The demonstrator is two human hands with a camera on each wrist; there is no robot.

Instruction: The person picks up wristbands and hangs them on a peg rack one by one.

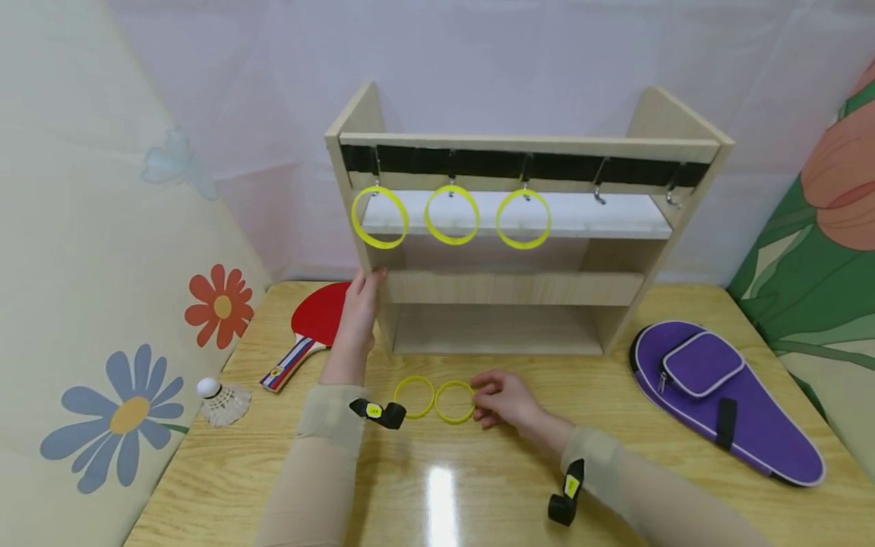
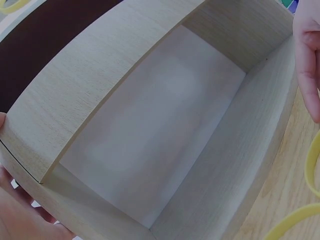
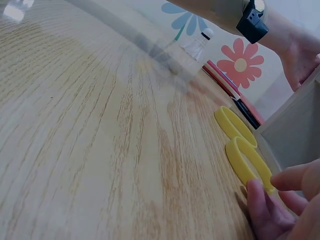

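Note:
My left hand point(image 1: 358, 311) grips the left side panel of a wooden shelf unit point(image 1: 513, 289). In the left wrist view its fingers lie around the panel's edge point(image 2: 22, 165). My right hand point(image 1: 506, 399) pinches the near edge of a yellow wristband point(image 3: 240, 162) on the table, between thumb and finger. Touching that band, or very close to it, lies a second yellow wristband point(image 3: 225, 120). Three more wristbands hang from hooks along the shelf's black strip: one at the left point(image 1: 355, 220), then another point(image 1: 428, 220), then one in the middle point(image 1: 500, 224).
Two hooks on the right, one point(image 1: 600, 194) and another point(image 1: 673, 199), carry no band. A red table tennis bat point(image 1: 324, 311) lies left of the shelf, and a shuttlecock point(image 1: 225, 403) is farther left. On the right rests a purple bat case point(image 1: 697, 418).

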